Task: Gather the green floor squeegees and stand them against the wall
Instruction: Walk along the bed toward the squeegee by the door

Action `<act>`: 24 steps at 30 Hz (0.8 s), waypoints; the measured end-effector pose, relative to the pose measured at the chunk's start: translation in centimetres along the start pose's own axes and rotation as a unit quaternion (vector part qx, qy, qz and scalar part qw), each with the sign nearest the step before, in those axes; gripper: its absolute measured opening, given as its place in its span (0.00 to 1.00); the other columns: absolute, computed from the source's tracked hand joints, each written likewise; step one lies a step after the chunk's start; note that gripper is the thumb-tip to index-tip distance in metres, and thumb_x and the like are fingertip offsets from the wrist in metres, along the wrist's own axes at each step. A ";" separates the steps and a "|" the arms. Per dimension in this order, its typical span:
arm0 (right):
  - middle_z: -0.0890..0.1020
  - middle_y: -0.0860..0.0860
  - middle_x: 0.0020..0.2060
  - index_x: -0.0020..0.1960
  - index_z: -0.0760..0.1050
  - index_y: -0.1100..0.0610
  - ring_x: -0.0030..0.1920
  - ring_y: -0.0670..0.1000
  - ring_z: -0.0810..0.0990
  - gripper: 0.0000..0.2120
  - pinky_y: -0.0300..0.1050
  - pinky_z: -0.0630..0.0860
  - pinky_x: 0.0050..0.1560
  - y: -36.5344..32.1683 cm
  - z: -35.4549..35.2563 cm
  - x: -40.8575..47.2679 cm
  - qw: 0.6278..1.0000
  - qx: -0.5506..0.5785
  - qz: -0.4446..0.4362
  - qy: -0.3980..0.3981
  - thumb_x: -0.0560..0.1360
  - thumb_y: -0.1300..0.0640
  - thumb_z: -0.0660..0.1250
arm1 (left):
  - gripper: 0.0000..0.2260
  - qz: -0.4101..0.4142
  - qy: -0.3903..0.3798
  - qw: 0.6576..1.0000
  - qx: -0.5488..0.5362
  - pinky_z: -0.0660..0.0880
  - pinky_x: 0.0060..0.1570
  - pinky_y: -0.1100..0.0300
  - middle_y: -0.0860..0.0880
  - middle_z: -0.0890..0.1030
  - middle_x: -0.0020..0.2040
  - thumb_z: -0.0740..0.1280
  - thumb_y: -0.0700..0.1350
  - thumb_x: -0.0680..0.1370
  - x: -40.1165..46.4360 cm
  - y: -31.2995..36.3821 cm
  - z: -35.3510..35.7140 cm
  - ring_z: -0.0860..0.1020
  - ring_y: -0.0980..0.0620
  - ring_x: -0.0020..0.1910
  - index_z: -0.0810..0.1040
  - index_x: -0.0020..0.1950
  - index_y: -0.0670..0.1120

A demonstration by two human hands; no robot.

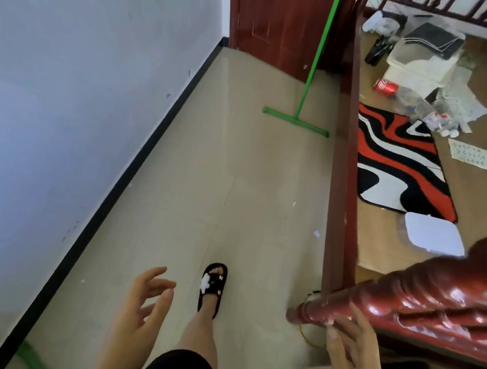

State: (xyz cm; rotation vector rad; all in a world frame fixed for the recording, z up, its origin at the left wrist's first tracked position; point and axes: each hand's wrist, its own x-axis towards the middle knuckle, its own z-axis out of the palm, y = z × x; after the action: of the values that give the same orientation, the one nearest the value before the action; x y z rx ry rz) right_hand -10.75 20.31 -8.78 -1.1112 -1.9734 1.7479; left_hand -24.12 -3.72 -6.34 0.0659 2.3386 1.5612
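Both hands (pixel 146 301) (pixel 351 347) empty; green squeegee (pixel 296 120) ahead on bare floor (pixel 203 194).

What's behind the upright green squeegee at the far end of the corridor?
The green squeegee stands with its head on the tile floor, its handle running up in front of a dark red wooden door. Where the handle's top rests is cut off by the frame edge.

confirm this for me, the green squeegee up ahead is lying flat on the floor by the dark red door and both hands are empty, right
Not quite. In the head view the green squeegee stands upright, head on the floor, handle leaning by the dark red door. The left hand and right hand are indeed empty.
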 end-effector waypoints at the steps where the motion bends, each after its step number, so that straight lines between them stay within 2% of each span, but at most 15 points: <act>1: 0.75 0.58 0.53 0.65 0.64 0.55 0.46 0.46 0.79 0.26 0.29 0.75 0.40 -0.6 0.6 2.0 1.000 0.001 0.001 0.009 0.71 0.68 0.65 | 0.14 0.005 -0.005 1.000 0.004 0.73 0.48 0.60 0.49 0.80 0.48 0.61 0.39 0.75 2.2 0.7 0.4 0.77 0.62 0.49 0.69 0.52 0.59; 3: 0.75 0.60 0.54 0.63 0.64 0.51 0.42 0.37 0.79 0.25 0.26 0.74 0.36 -2.1 1.9 6.4 1.000 0.004 -0.010 0.030 0.71 0.69 0.64 | 0.14 0.014 -0.013 1.000 0.005 0.73 0.48 0.60 0.49 0.80 0.48 0.60 0.39 0.75 7.1 2.7 0.9 0.76 0.62 0.49 0.69 0.52 0.59; 5: 0.76 0.60 0.56 0.61 0.64 0.49 0.42 0.34 0.78 0.23 0.25 0.74 0.37 -4.6 3.6 11.0 0.999 0.017 -0.014 0.046 0.71 0.65 0.64 | 0.13 0.026 -0.016 1.000 0.006 0.73 0.48 0.60 0.48 0.79 0.48 0.60 0.40 0.75 12.7 5.4 1.1 0.76 0.62 0.48 0.69 0.51 0.59; 8: 0.77 0.59 0.55 0.58 0.66 0.45 0.47 0.43 0.79 0.25 0.23 0.72 0.40 -9.4 6.0 17.6 0.996 0.032 -0.041 0.077 0.64 0.42 0.68 | 0.13 0.048 -0.021 0.999 0.010 0.73 0.51 0.56 0.47 0.80 0.48 0.60 0.39 0.75 20.9 9.6 1.7 0.78 0.55 0.48 0.69 0.50 0.59; 9: 0.77 0.56 0.54 0.56 0.67 0.40 0.48 0.45 0.78 0.28 0.23 0.72 0.40 -10.7 6.6 19.6 0.994 0.032 -0.052 0.087 0.60 0.34 0.68 | 0.13 0.054 -0.028 0.998 0.010 0.73 0.52 0.54 0.47 0.80 0.48 0.60 0.39 0.76 23.4 10.8 2.3 0.78 0.54 0.49 0.69 0.50 0.58; 10: 0.78 0.52 0.53 0.53 0.68 0.34 0.48 0.46 0.78 0.28 0.23 0.73 0.40 -11.6 7.0 21.4 0.993 0.031 -0.050 0.100 0.56 0.31 0.68 | 0.13 0.057 -0.038 0.998 0.014 0.74 0.53 0.54 0.47 0.80 0.48 0.60 0.39 0.76 25.6 11.7 3.0 0.78 0.53 0.49 0.70 0.50 0.58; 12: 0.78 0.51 0.52 0.51 0.69 0.31 0.46 0.43 0.80 0.23 0.25 0.74 0.40 -13.0 7.3 24.6 0.992 0.033 -0.043 0.114 0.56 0.37 0.66 | 0.13 0.055 -0.062 0.996 0.030 0.74 0.54 0.53 0.49 0.80 0.47 0.60 0.39 0.76 29.5 13.1 4.7 0.78 0.53 0.48 0.69 0.50 0.59; 13: 0.78 0.54 0.53 0.52 0.69 0.35 0.45 0.40 0.80 0.22 0.25 0.74 0.41 -13.7 7.1 26.4 0.991 0.040 -0.035 0.120 0.59 0.41 0.66 | 0.13 0.054 -0.072 0.995 0.037 0.74 0.54 0.53 0.50 0.81 0.45 0.61 0.39 0.75 31.4 13.8 5.5 0.78 0.53 0.49 0.69 0.50 0.59; 15: 0.77 0.60 0.57 0.59 0.68 0.48 0.44 0.39 0.80 0.19 0.25 0.74 0.41 -14.9 6.4 30.6 0.993 0.053 -0.012 0.107 0.69 0.57 0.67 | 0.14 0.056 -0.082 0.994 0.046 0.74 0.54 0.52 0.51 0.81 0.43 0.61 0.39 0.75 35.1 15.1 7.4 0.78 0.56 0.49 0.69 0.50 0.60; 16: 0.76 0.60 0.59 0.62 0.67 0.55 0.43 0.38 0.80 0.20 0.26 0.74 0.42 -15.4 6.0 32.7 0.995 0.048 -0.003 0.092 0.71 0.64 0.65 | 0.14 0.057 -0.082 0.994 0.046 0.74 0.54 0.51 0.51 0.81 0.43 0.61 0.39 0.75 37.0 15.8 8.4 0.78 0.54 0.49 0.69 0.50 0.60; 17: 0.75 0.60 0.59 0.63 0.66 0.57 0.44 0.40 0.80 0.21 0.31 0.75 0.44 -16.1 5.7 35.1 0.995 0.045 -0.003 0.092 0.71 0.67 0.64 | 0.14 0.057 -0.078 0.994 0.043 0.74 0.55 0.50 0.50 0.81 0.43 0.61 0.39 0.75 38.9 16.5 9.6 0.79 0.53 0.49 0.69 0.50 0.59; 19: 0.77 0.58 0.58 0.61 0.66 0.50 0.45 0.45 0.80 0.21 0.38 0.77 0.45 -17.1 4.8 39.9 0.992 0.047 -0.019 0.117 0.70 0.59 0.68 | 0.13 0.062 -0.058 0.996 0.027 0.75 0.53 0.53 0.50 0.81 0.45 0.62 0.41 0.76 42.6 17.9 12.3 0.78 0.56 0.49 0.70 0.49 0.60; 20: 0.77 0.56 0.56 0.59 0.66 0.46 0.45 0.43 0.80 0.21 0.38 0.78 0.43 -17.7 4.3 42.3 0.992 0.044 -0.021 0.118 0.69 0.55 0.68 | 0.11 0.067 -0.048 0.996 0.016 0.76 0.51 0.56 0.51 0.82 0.44 0.62 0.43 0.75 44.3 18.8 13.8 0.78 0.59 0.49 0.70 0.49 0.61; 22: 0.77 0.50 0.55 0.58 0.66 0.42 0.48 0.40 0.80 0.20 0.42 0.79 0.45 -18.7 2.9 47.2 0.993 0.027 -0.030 0.109 0.72 0.60 0.64 | 0.11 0.078 -0.032 0.996 -0.002 0.76 0.46 0.62 0.57 0.80 0.47 0.63 0.45 0.74 47.6 20.6 16.8 0.78 0.62 0.47 0.71 0.50 0.61; 24: 0.77 0.46 0.55 0.59 0.66 0.40 0.53 0.48 0.79 0.21 0.50 0.77 0.53 -20.4 1.3 51.7 0.993 0.011 -0.038 0.110 0.73 0.61 0.62 | 0.13 0.080 -0.021 0.997 -0.011 0.73 0.46 0.63 0.61 0.79 0.50 0.62 0.40 0.75 50.5 22.5 19.7 0.78 0.61 0.47 0.70 0.51 0.59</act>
State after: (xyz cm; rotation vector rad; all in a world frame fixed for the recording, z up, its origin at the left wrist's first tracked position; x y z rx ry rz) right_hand -53.21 55.87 -4.18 -1.1509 -1.8339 1.5340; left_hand -69.30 33.75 -5.06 0.2837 2.3328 1.6412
